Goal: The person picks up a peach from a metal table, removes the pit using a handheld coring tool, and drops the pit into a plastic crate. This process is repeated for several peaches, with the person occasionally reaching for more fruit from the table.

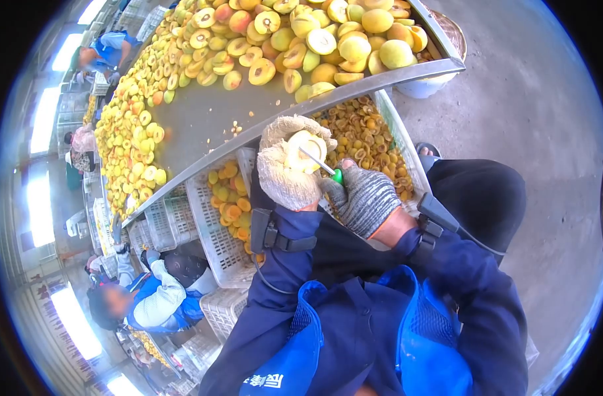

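My left hand (285, 173), in a thick cream glove, is closed around a cut yellow peach half (306, 150), its pale cut face turned up. My right hand (371, 200), in a grey knit glove, grips the green handle of a thin metal pitting tool (338, 177). The tool's shaft reaches over the peach half, and its tip meets the cut face near the middle. Both hands are just below the metal rim of a sorting table (212, 109), over the crates.
Whole and halved yellow peaches (262, 69) are heaped on the table. Below it, one crate (407, 148) holds small brownish-orange pieces, and a white crate (206, 218) holds peach halves. Co-workers (159, 294) sit at the left. A white bucket (427, 86) stands beyond the table corner.
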`<act>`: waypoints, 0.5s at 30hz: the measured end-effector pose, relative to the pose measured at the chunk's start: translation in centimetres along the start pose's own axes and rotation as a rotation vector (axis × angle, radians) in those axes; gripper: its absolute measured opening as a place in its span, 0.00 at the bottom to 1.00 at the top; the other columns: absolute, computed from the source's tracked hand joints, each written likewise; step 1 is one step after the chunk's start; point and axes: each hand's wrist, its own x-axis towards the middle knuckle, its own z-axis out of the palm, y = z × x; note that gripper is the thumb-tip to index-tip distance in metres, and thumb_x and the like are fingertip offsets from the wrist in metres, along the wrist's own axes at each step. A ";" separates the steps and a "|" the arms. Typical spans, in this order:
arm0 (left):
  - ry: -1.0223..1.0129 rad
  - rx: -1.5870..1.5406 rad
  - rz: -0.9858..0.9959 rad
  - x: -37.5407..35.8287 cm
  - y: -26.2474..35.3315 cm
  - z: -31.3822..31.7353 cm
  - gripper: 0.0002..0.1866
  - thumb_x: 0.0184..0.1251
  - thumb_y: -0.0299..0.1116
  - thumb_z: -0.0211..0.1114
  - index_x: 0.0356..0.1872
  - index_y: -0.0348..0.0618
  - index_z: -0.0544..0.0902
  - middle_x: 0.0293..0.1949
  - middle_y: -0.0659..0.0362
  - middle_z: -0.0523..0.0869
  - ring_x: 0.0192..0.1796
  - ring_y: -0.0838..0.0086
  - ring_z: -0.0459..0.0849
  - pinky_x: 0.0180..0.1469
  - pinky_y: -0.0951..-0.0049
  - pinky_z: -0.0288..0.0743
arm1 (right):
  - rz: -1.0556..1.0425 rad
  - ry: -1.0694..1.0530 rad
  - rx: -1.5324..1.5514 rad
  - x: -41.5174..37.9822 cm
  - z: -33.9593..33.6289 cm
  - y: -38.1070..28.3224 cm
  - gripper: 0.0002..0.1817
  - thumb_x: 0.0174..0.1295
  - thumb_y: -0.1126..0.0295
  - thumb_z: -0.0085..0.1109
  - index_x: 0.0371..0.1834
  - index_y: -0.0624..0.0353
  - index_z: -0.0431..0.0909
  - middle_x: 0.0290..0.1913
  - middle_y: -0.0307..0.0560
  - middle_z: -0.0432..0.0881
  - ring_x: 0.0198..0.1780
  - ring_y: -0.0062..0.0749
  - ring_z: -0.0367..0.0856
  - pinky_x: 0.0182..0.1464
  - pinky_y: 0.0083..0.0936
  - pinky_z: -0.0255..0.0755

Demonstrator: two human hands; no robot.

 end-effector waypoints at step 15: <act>0.023 1.164 0.292 -4.5 -4.3 -5.8 0.25 0.69 0.35 0.64 0.66 0.42 0.75 0.64 0.48 0.78 0.67 0.54 0.75 0.71 0.57 0.67 | 0.157 -0.127 0.170 0.1 2.2 0.4 0.16 0.66 0.62 0.63 0.40 0.68 0.78 0.27 0.64 0.81 0.32 0.60 0.82 0.34 0.46 0.74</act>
